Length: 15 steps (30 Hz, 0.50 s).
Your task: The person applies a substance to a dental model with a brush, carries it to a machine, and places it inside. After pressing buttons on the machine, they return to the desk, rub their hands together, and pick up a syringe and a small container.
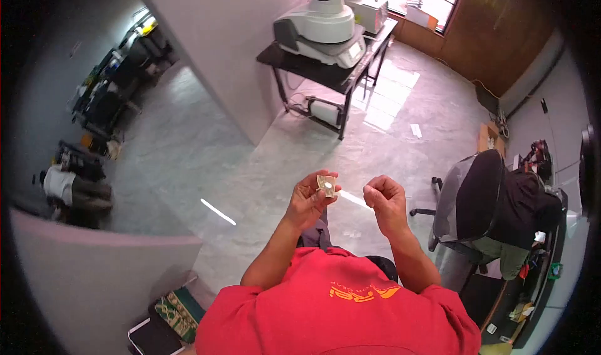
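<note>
My left hand (305,201) pinches a small beige square piece (327,186) between thumb and fingers, in front of my chest. Fine rows of lines or dots cover its face, with a bright white spot near the middle; it looks like a bit of perforated board. Level with it and a short way to the right, my right hand (387,200) is raised with its fingers curled together. Anything between those fingertips is hidden or too small to make out. The two hands are apart, and the right one does not touch the piece.
Ahead, a black table (313,67) bears a white and grey machine (322,30). At right, a person in dark clothes sits in an office chair (482,195) by a cluttered desk. Another person (62,189) is far left, beyond a low wall (94,255).
</note>
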Tool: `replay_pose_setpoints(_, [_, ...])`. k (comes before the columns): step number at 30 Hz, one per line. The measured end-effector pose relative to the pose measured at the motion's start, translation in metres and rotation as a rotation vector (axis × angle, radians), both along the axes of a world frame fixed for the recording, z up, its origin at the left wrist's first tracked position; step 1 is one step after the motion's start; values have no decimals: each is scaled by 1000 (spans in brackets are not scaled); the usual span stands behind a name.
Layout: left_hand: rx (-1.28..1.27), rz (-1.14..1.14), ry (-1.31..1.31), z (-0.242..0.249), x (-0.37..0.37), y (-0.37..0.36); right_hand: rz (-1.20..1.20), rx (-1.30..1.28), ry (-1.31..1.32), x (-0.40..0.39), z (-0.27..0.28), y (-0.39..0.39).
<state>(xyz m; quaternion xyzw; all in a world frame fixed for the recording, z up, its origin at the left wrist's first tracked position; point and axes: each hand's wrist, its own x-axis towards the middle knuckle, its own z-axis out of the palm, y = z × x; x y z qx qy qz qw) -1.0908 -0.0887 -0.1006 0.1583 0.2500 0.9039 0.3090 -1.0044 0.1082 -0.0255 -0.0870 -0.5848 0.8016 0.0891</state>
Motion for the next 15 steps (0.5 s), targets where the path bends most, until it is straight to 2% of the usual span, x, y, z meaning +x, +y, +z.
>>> replay_pose_setpoints(6, [14,-107,-1,-11,-137,115,-156,95,-32,-108,-1,91])
replay_pose_setpoints(11, [27,-237,22,9,-235,217,-265,73,-73,-167,9,167])
replay_pose_setpoints(15, [21,-323,33,12,-299,292,-381,42,-87,-212,-7,239])
